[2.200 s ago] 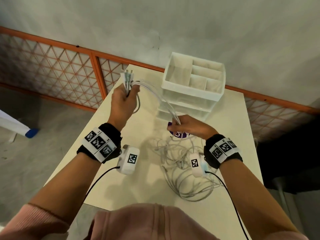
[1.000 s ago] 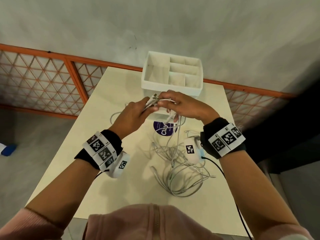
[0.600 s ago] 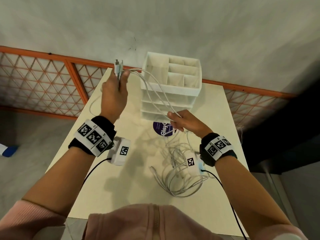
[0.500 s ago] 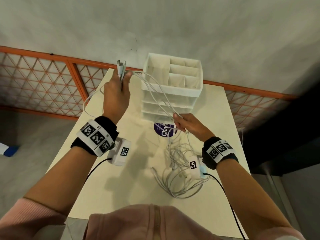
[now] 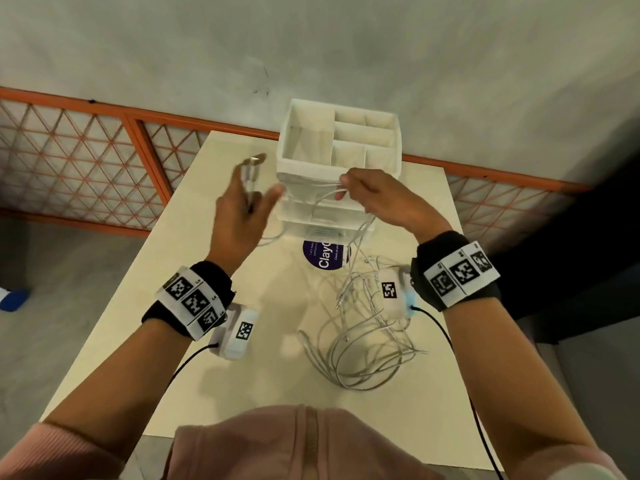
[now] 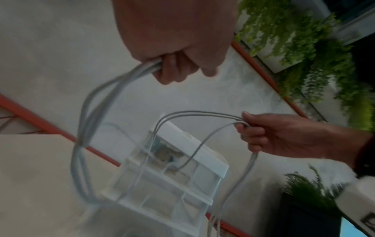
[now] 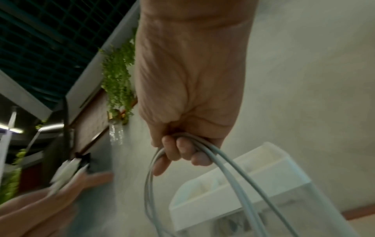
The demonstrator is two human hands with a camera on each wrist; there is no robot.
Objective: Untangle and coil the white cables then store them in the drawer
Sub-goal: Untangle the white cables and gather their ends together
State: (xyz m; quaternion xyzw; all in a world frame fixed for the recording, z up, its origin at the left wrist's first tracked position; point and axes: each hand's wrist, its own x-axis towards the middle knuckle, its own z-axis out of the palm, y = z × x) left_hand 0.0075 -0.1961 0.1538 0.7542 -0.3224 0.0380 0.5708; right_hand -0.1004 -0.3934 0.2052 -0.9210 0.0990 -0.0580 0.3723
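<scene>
A loose tangle of white cables point(image 5: 363, 348) lies on the table's right half. My left hand point(image 5: 242, 206) grips a bunch of cable ends, and their connectors point(image 5: 252, 161) stick up above the fingers, blurred by motion. My right hand point(image 5: 367, 195) holds several strands in front of the white drawer organizer point(image 5: 339, 161). In the left wrist view the cables point(image 6: 91, 112) loop from my left hand point(image 6: 178, 67) over to my right hand point(image 6: 263, 136), above the organizer point(image 6: 202, 162). The right wrist view shows my right hand point(image 7: 186, 150) curled round the strands point(image 7: 233, 176).
The organizer has open compartments on top and clear drawers below, all pushed in. A round purple label point(image 5: 323, 254) lies on the table point(image 5: 166, 341) in front of it. An orange lattice railing point(image 5: 86, 168) and a grey wall stand behind the table.
My right hand has risen from near the table to the organizer's front, carrying the strands up. My left hand has dropped lower and moved right, so the hands are closer together.
</scene>
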